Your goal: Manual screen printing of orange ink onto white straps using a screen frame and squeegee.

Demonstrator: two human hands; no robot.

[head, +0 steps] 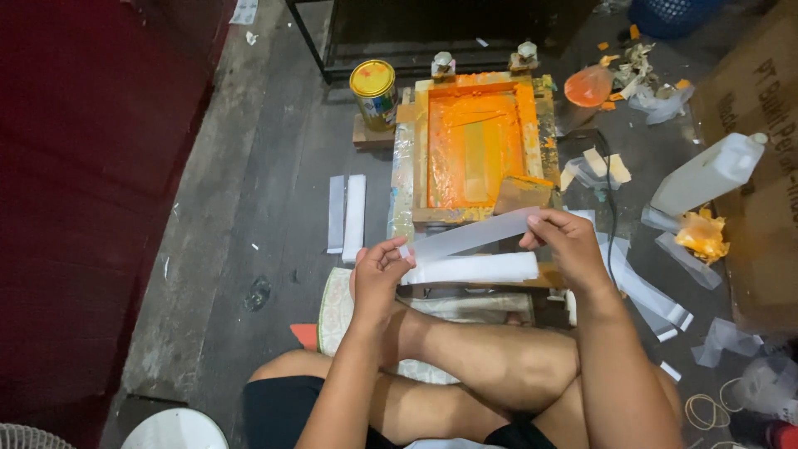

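Translucent white plastic strip (472,235) stretches between both hands, left hand (378,270) fingers pinching one end, right hand (568,241) fingers pinching the other, above a white strip stack (474,268), before the orange-stained wooden printing frame (476,148).

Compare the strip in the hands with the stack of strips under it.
The strip is single, translucent and tilted, pinched between the left hand and right hand; the stack is thicker, whiter and lies level, unheld. Both are long, pale and narrow, alike in length.
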